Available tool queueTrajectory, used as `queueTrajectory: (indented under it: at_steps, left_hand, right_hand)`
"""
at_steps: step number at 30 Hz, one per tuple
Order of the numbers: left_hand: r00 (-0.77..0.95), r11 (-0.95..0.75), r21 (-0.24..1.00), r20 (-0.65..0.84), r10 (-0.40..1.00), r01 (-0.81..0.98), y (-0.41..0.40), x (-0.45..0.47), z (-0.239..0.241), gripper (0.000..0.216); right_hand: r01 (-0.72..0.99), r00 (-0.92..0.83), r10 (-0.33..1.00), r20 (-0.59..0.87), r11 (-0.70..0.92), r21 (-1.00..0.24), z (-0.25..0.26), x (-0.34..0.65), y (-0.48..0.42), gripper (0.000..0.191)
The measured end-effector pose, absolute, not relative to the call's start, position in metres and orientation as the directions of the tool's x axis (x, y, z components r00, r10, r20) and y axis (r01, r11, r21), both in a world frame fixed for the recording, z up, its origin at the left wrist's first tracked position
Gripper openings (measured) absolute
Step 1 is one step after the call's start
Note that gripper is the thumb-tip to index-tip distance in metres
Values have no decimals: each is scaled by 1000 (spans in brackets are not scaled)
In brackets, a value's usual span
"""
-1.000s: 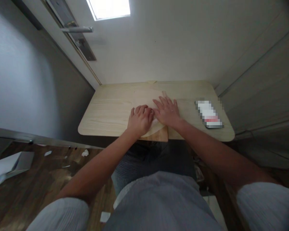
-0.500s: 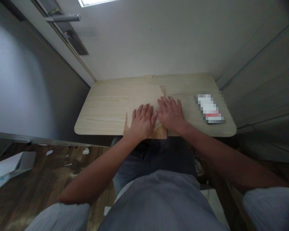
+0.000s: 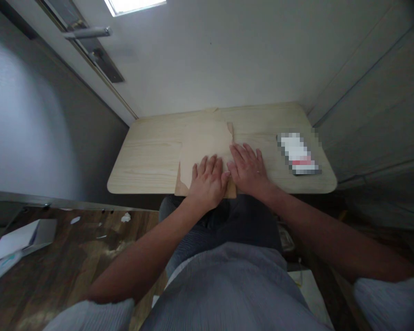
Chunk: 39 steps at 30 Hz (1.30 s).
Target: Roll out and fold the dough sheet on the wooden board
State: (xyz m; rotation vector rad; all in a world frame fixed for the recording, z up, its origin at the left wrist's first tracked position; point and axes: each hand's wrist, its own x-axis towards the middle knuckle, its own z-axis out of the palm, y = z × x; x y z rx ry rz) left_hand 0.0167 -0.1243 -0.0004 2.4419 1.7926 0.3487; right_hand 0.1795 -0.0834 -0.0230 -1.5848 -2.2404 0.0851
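Note:
A pale beige sheet (image 3: 203,138), like thin paper, lies flat at the middle of the light wooden table (image 3: 148,156). Beneath it, a browner layer (image 3: 181,187) shows along the near edge; I cannot tell its material. At the sheet's right edge is a ragged brownish strip (image 3: 230,130). My left hand (image 3: 209,179) rests palm down on the sheet's near part, fingers stretched out. Beside it, my right hand (image 3: 249,168) lies flat across the sheet's right edge and the table, with its thumb close to the left thumb. Neither hand grips anything.
A pixelated phone-like object (image 3: 299,154) lies on the table's right side. Behind the table stands a pale door with a metal handle (image 3: 88,33). Paper scraps (image 3: 125,217) and a white box (image 3: 37,236) are on the wooden floor at left.
Both hands have slid slightly toward me and to the right over the sheet, uncovering more of its middle. The camera view has shifted a little.

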Motion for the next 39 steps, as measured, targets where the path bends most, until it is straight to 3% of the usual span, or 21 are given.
queueTrajectory:
  at_steps: [10, 16, 22, 25, 28, 34, 39]
  left_hand:
    - [309, -339, 240, 155, 938, 910, -151, 31, 7, 50]
    - [334, -375, 240, 196, 922, 895, -173, 14, 11, 57]
    - [261, -317, 250, 232, 937, 915, -190, -45, 8, 30]
    - [197, -295, 313, 310, 930, 903, -189, -80, -1, 50]
    - [203, -320, 339, 337, 919, 885, -188, -105, -15, 65]
    - [204, -413, 334, 513, 834, 848, -193, -99, -37, 33]
    - [230, -454, 310, 553, 801, 835, -204, -71, -41, 32]
  right_hand:
    - [882, -312, 901, 300, 392, -261, -23, 199, -103, 49]
    - [792, -467, 820, 331, 554, -256, -17, 213, -115, 41]
    - [709, -550, 732, 402, 664, -240, -19, 219, -119, 28]
    - [675, -579, 689, 436, 705, -219, -19, 224, -118, 24]
    - [698, -525, 701, 483, 679, -227, -19, 230, -111, 27]
    - [789, -349, 806, 479, 528, -314, -17, 222, -91, 31]
    - [823, -378, 851, 363, 489, -288, -11, 201, -77, 29]
